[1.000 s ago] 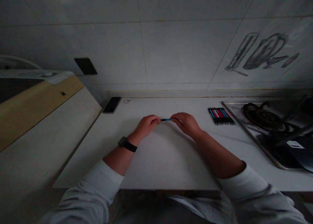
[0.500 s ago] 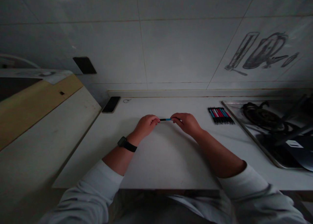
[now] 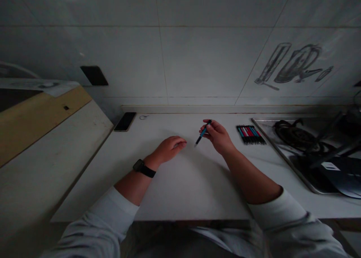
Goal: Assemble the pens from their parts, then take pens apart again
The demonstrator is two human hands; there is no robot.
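Observation:
My right hand (image 3: 217, 136) grips a black and blue pen (image 3: 203, 133) between thumb and fingers. The pen is tilted, with its lighter tip pointing down and to the left, over the white countertop (image 3: 186, 190). To the left of the pen, my left hand (image 3: 170, 148) rests low at the counter, holding nothing. Its fingers are loosely curved, with the thumb a little apart from them. A black watch sits on the left wrist. Right of my right hand lies a row of several pens (image 3: 250, 134) with black, blue, red and white parts, side by side.
A phone (image 3: 125, 121) lies at the counter's back left, with a small ring-like item (image 3: 143, 117) beside it. A gas stove (image 3: 296, 138) with a metal rim is on the right. A pale board-like structure (image 3: 56, 138) borders the left. A tiled wall rises behind.
My left hand has let go of the pen and moved slightly down. My right hand has lifted and turned the pen from level to a slant.

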